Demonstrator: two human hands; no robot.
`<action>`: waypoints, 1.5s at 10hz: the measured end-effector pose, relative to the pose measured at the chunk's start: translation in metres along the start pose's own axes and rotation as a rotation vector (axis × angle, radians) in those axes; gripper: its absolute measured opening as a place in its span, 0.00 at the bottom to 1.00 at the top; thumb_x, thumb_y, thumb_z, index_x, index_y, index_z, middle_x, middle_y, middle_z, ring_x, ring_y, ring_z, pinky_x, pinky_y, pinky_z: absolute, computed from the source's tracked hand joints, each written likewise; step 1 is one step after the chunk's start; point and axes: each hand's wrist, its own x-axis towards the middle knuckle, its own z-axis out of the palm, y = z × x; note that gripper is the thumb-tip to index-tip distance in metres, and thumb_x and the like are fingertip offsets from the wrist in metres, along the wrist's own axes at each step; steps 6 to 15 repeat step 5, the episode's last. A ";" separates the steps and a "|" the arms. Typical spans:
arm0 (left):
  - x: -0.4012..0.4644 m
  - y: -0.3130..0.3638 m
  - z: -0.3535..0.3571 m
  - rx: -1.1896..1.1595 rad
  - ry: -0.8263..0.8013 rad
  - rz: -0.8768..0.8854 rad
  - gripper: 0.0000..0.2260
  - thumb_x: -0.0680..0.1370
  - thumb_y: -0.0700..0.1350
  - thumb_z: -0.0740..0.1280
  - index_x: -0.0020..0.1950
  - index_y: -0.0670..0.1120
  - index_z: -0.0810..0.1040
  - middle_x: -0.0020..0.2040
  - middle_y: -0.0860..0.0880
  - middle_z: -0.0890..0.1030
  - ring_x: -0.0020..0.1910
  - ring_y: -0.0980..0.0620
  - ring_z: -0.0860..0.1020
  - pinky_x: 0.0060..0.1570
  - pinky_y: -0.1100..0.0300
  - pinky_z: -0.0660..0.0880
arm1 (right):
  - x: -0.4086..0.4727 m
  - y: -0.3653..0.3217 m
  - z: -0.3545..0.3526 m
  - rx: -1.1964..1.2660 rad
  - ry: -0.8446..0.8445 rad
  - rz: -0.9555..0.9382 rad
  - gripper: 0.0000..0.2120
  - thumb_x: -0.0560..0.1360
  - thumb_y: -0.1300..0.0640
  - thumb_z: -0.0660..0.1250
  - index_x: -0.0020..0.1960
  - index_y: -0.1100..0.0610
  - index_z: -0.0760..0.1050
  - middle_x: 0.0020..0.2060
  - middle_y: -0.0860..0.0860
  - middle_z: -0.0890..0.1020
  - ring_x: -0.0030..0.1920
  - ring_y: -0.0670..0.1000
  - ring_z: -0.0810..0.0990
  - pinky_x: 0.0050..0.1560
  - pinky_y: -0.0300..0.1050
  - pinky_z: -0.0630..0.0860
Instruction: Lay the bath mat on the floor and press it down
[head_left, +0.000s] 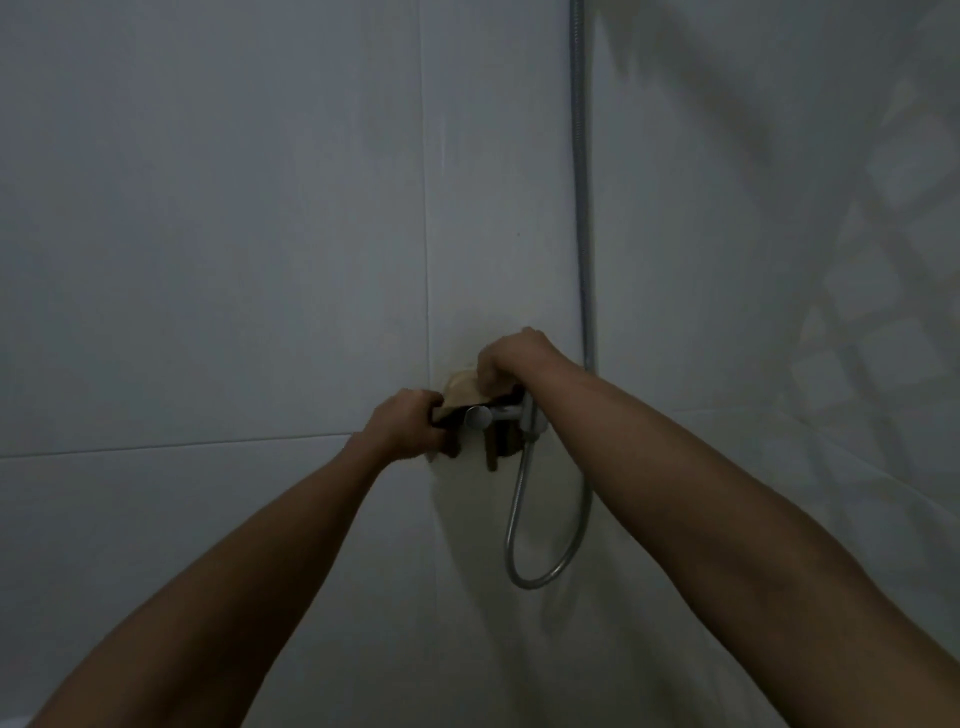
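Observation:
A beige and dark brown bath mat (462, 393) is bunched up and draped over the chrome shower tap (491, 414) on the tiled wall. My left hand (405, 428) grips the mat's left end, fingers curled round the fabric. My right hand (511, 358) holds the mat from above, on its right part, just over the tap. Dark folds of the mat hang below the tap. Most of the mat is hidden behind my hands and the tap. The floor is out of view.
A chrome shower hose (582, 208) runs down the wall to the right of the tap and loops below it. Grey-white wall tiles (234, 234) fill the view, with a corner and a patterned wall (857, 312) on the right. The light is dim.

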 end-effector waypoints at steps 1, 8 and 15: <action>-0.002 0.012 -0.007 0.039 -0.216 -0.009 0.12 0.71 0.51 0.73 0.50 0.47 0.79 0.44 0.47 0.80 0.42 0.48 0.79 0.41 0.55 0.78 | -0.010 0.000 0.014 0.068 0.234 -0.029 0.19 0.76 0.59 0.59 0.67 0.59 0.71 0.66 0.57 0.74 0.67 0.56 0.71 0.74 0.58 0.49; -0.117 0.047 -0.040 0.169 -0.271 -0.082 0.25 0.79 0.52 0.66 0.72 0.42 0.68 0.69 0.43 0.72 0.67 0.44 0.71 0.64 0.53 0.67 | -0.110 -0.043 0.077 0.295 0.666 -0.053 0.16 0.75 0.60 0.63 0.62 0.61 0.73 0.59 0.61 0.78 0.62 0.60 0.75 0.62 0.49 0.68; -0.117 0.047 -0.040 0.169 -0.271 -0.082 0.25 0.79 0.52 0.66 0.72 0.42 0.68 0.69 0.43 0.72 0.67 0.44 0.71 0.64 0.53 0.67 | -0.110 -0.043 0.077 0.295 0.666 -0.053 0.16 0.75 0.60 0.63 0.62 0.61 0.73 0.59 0.61 0.78 0.62 0.60 0.75 0.62 0.49 0.68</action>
